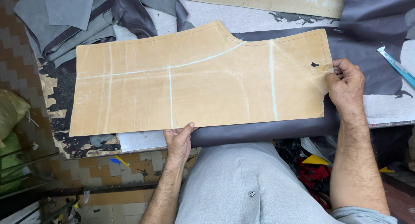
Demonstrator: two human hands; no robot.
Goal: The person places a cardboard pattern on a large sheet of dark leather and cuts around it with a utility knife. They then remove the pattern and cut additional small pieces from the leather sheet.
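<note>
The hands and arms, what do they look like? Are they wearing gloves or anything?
No gloves. The left hand and right hand are bare, with no rings or watch showing. Both forearms are bare and hairy. A bit of light grey sleeve shows near the right elbow, matching the grey shirt.

We see even, soft daylight with no harsh glare. The tan cardboard pattern (pixel 199 77) at centre is bright and sharp. Shadows are faint, darkest under the surface (pixel 142 139) edge toward 7 o'clock. Corners at 8 and 4 o'clock go dim, with slight wide-angle stretch.
</note>
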